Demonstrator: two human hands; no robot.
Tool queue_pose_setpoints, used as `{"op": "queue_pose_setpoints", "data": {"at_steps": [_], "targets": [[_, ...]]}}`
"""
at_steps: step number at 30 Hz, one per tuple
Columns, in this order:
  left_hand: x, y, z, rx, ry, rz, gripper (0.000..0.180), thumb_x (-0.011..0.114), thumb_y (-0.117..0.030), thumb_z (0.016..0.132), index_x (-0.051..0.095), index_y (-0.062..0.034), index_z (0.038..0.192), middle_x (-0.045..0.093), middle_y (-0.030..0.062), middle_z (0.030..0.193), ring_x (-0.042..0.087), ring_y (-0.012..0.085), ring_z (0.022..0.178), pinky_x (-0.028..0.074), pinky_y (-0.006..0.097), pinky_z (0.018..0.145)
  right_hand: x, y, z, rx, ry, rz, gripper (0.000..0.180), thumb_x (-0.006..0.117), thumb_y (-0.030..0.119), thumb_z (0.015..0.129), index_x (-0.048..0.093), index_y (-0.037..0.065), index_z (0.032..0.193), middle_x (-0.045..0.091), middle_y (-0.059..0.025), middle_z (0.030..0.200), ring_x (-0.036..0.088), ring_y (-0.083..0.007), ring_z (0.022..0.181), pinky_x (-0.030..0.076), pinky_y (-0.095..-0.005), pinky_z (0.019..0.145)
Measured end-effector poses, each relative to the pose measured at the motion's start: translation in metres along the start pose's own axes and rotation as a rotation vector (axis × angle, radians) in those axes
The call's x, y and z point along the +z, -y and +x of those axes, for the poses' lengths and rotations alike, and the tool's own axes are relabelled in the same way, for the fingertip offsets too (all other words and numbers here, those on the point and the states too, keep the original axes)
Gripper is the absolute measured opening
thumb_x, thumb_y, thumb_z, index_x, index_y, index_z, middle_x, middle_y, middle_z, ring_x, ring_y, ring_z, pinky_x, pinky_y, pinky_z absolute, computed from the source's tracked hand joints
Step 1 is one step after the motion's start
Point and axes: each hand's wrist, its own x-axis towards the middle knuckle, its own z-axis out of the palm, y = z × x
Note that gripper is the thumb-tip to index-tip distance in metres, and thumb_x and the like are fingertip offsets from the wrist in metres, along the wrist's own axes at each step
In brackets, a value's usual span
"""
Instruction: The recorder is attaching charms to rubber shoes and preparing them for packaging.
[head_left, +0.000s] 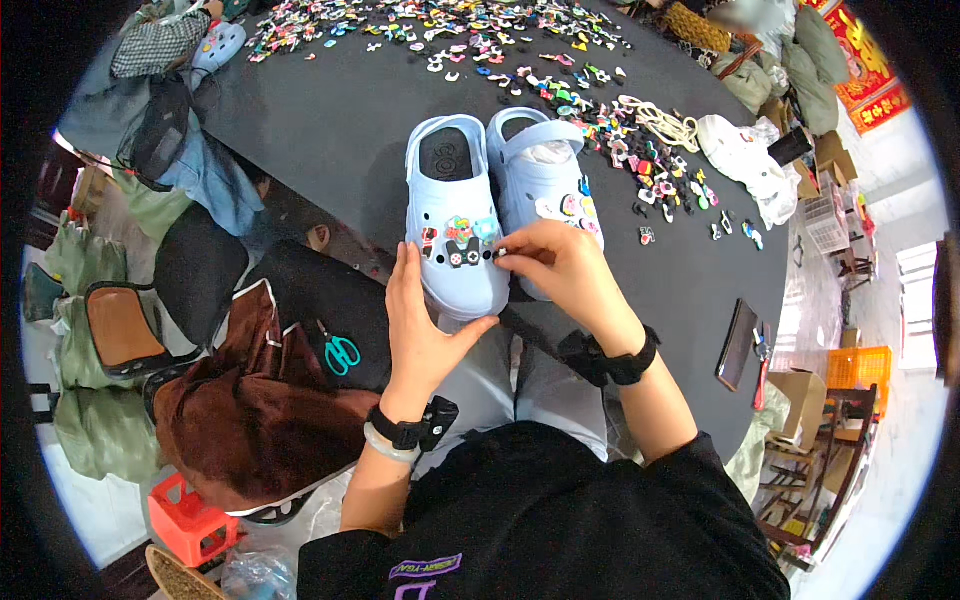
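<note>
A light blue clog (462,195) lies on the dark table with its toe toward me. Several charms sit on its top, among them a black game-controller charm (465,252). My left hand (425,330) cradles the toe, fingers along the left side and thumb across the front. With thumb and forefinger, my right hand (560,265) pinches a small dark charm (499,254) at the clog's right side; the fingers partly cover it. To the right stands a second light blue clog (522,185) with charms on it, partly behind my right hand.
Loose charms (450,25) are heaped along the far side of the table, with more charms (670,180) at the right. Beyond those lie a cream cord (660,122) and a white plastic bag (745,165). A phone (738,345) rests near the right edge. Teal scissors (340,352) lie at left.
</note>
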Motion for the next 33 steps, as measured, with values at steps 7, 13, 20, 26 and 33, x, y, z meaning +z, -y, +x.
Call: {"op": "queue_pose_setpoints", "data": {"at_steps": [7,13,20,26,33], "targets": [[0.001,0.001,0.001,-0.011,-0.025,0.008,0.119,0.090,-0.032,0.055,0.022,0.0009,0.147,0.027,0.0303,0.147,0.034,0.0452,0.131,0.031,0.050,0.108,-0.004,0.016,0.016,-0.115,0.074,-0.199,0.019,0.074,0.009,0.076,0.071,0.000,0.092,0.069,-0.0126,0.086,0.069,-0.0210,0.074,0.053,-0.0299,0.067],[0.011,-0.007,0.001,0.007,-0.110,0.003,0.116,0.090,-0.037,0.054,0.028,0.0024,0.144,0.033,0.0309,0.142,0.036,0.0449,0.128,0.032,0.051,0.106,0.017,0.040,0.026,-0.400,0.076,-0.294,0.013,0.074,0.015,0.073,0.073,0.007,0.083,0.064,-0.0103,0.081,0.063,-0.0283,0.078,0.051,-0.0362,0.069],[0.000,-0.004,0.001,-0.024,-0.045,-0.082,0.102,0.088,-0.030,0.061,0.034,0.0017,0.141,0.037,0.0246,0.142,0.035,0.0380,0.133,0.031,0.045,0.110,0.030,0.026,0.037,-0.353,0.059,-0.430,0.011,0.076,0.012,0.069,0.067,0.005,0.071,0.058,-0.0075,0.078,0.057,-0.0265,0.084,0.046,-0.0354,0.076],[-0.008,0.021,0.013,-0.114,-0.115,-0.538,0.054,0.073,-0.015,0.082,0.051,-0.0021,0.130,0.045,0.0185,0.137,0.043,0.0304,0.128,0.034,0.040,0.107,0.041,0.020,0.032,-0.363,-0.048,-0.321,0.035,0.076,0.006,0.068,0.060,0.005,0.099,0.054,-0.0105,0.098,0.054,-0.0269,0.094,0.045,-0.0348,0.079],[0.012,0.015,0.034,-0.131,-0.102,-0.577,0.047,0.068,-0.017,0.087,0.054,-0.0124,0.131,0.039,0.0169,0.141,0.036,0.0286,0.134,0.030,0.038,0.109,0.056,-0.004,0.016,-0.283,-0.286,-0.242,0.051,0.079,0.004,0.065,0.053,0.004,0.109,0.044,-0.0182,0.112,0.044,-0.0355,0.110,0.038,-0.0404,0.095]]}}
